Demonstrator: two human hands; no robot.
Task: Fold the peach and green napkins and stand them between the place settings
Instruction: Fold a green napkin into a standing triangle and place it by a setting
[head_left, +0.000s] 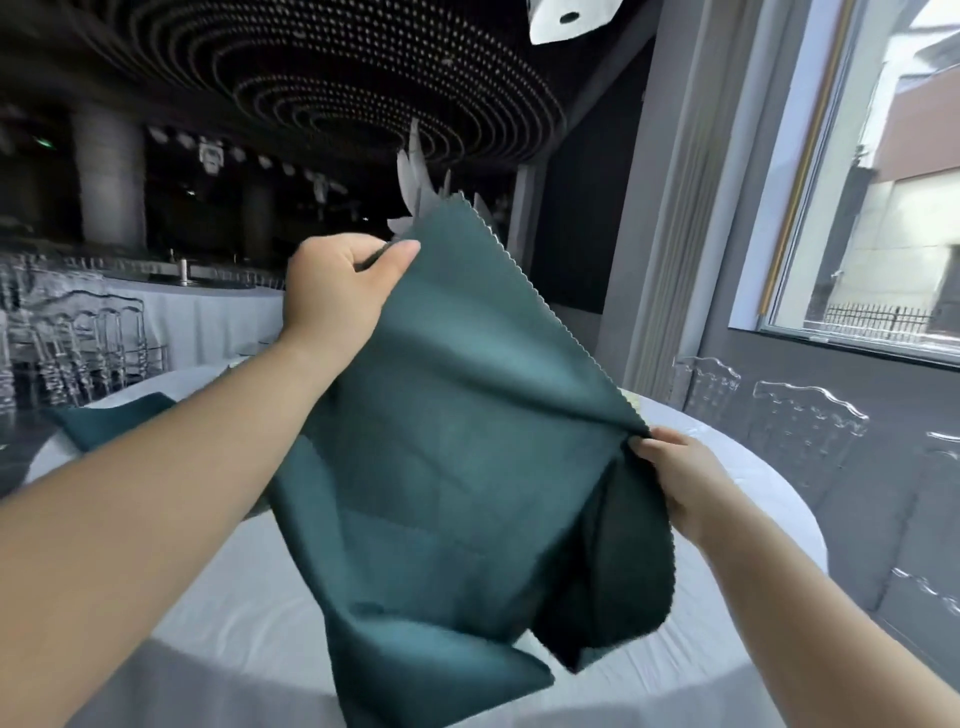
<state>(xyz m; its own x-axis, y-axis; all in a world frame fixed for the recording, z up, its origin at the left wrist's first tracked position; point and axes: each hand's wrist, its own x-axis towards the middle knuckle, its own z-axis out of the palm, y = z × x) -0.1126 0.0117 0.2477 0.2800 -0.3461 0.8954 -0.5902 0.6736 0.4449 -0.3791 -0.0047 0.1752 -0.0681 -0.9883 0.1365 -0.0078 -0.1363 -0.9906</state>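
Farthest left, a second green cloth (111, 421) lies flat on the white-covered surface (234, 613), below and outward of the left forearm.

The left hand (337, 296) is raised and stretched well forward. Its thumb presses a top edge of the green napkin (457, 467) against curled fingers, a firm pinch. A pinked corner of the cloth sticks up just beyond the thumb, toward the right.

The napkin is opened out in the air above the surface, held between the two hands and touching both. Its taut line runs on a slant, from the left hand, high and far, down to the right hand, low and close to the body. Below that line the cloth hangs loose in soft folds. Its lowest corner droops toward the surface under the hands; whether it touches cannot be told.

The right hand (680, 483) grips the napkin's right edge, where the cloth bunches, with the fingers curled round it. It is the nearer hand, and a darker flap hangs straight down beneath it.

Folding has likely not started — the cloth looks merely shaken open. The next move probably depends on levelling that slanted line, so that the napkin can be laid flat on the surface below both hands.

Beyond the right hand stand clear chairs (800, 415) and a window (857, 208). No peach napkin is in view.
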